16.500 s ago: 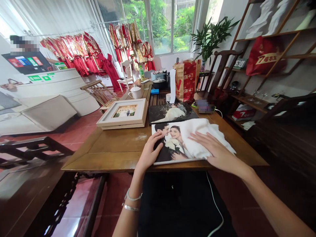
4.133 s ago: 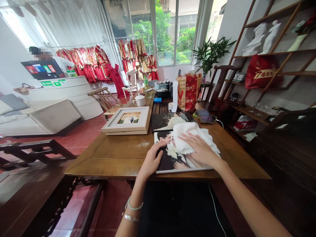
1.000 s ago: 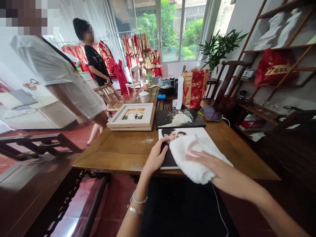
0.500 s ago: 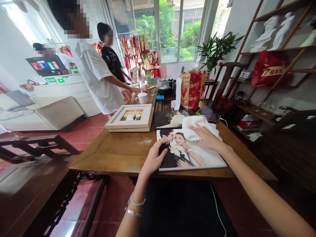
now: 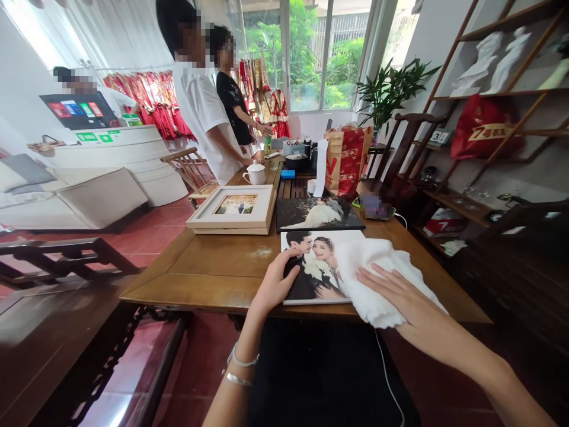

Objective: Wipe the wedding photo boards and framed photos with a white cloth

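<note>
A white-edged photo panel [image 5: 326, 279] showing a couple lies flat near the table's front edge. On its left edge rests my left hand [image 5: 276, 281], thumb and fingers apart, touching the print without gripping it. My right hand [image 5: 395, 290] lies flat, fingers stretched out, on a bunched white towel [image 5: 371, 258]. That towel covers the right part of the panel, and its near corner hangs past the table edge. Just behind is a dark photo panel [image 5: 317, 214] with a white gown on it. To the left sits a white-framed picture [image 5: 234, 206] on top of another frame.
A white lidded cup [image 5: 255, 174], a paper bag [image 5: 349, 160] and a phone [image 5: 376, 206] stand or lie farther back on the wooden table [image 5: 208, 284]. Two people stand at its far left side. A white cable [image 5: 389, 379] hangs in front of me.
My right hand has drawn the towel nearer and rightward, from the panel's upper part to its lower right, uncovering the dark panel. My left hand has stayed put. The standing people have shifted right.
</note>
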`<state>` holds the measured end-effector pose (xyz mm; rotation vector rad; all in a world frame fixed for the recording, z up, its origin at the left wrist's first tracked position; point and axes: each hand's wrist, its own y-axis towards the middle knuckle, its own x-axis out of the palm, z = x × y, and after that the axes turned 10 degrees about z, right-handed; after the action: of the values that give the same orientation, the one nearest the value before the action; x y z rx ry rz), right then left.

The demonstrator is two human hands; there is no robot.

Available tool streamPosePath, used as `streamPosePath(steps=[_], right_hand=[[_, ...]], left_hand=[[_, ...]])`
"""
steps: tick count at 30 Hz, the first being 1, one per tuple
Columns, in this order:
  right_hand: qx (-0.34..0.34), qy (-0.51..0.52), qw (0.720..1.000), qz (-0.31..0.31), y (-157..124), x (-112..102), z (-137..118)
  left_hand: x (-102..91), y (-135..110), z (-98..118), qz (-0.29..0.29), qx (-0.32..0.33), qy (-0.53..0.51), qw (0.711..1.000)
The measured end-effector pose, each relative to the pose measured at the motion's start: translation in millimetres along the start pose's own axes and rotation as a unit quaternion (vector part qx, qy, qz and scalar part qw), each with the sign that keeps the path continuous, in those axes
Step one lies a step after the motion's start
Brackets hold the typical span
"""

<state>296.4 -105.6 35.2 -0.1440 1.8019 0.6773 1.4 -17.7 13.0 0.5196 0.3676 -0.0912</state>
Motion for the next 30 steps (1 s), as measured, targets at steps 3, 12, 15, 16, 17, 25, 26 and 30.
streamPosePath(steps=[3,12,15,16,17,25,26,30], right_hand=[[0.000,0.020,1.000,-0.011,2.8,0.4,6.3],[0.057,0.042,0.997,-0.007,95.3,23.7,50.9],[0.062,0.043,0.997,-0.002,118.5,26.4,61.1],[0.064,0.042,0.997,0.000,122.0,27.2,63.0],[0.065,0.040,0.997,0.002,123.0,27.9,63.7],[0.045,0.023,0.999,0.020,55.9,22.7,32.9],[0.040,0.021,0.999,0.027,42.1,21.0,25.3],[0.050,0.012,0.997,0.050,-2.6,16.3,-3.3]], left_hand=[[0.0,0.1,-0.8,-0.002,0.001,-0.001,1.000],[-1.5,1.4,2.1,-0.010,-0.003,-0.003,1.000],[-1.4,1.6,1.9,-0.011,-0.004,-0.007,1.000],[-1.3,1.6,1.6,-0.011,-0.004,-0.008,1.000],[-1.1,1.6,1.3,-0.010,-0.005,-0.009,1.000],[-0.4,1.0,-0.1,-0.006,-0.005,-0.005,1.000],[-0.4,0.9,0.0,-0.006,-0.004,-0.005,1.000],[-0.4,0.9,0.7,-0.008,0.000,-0.007,1.000]])
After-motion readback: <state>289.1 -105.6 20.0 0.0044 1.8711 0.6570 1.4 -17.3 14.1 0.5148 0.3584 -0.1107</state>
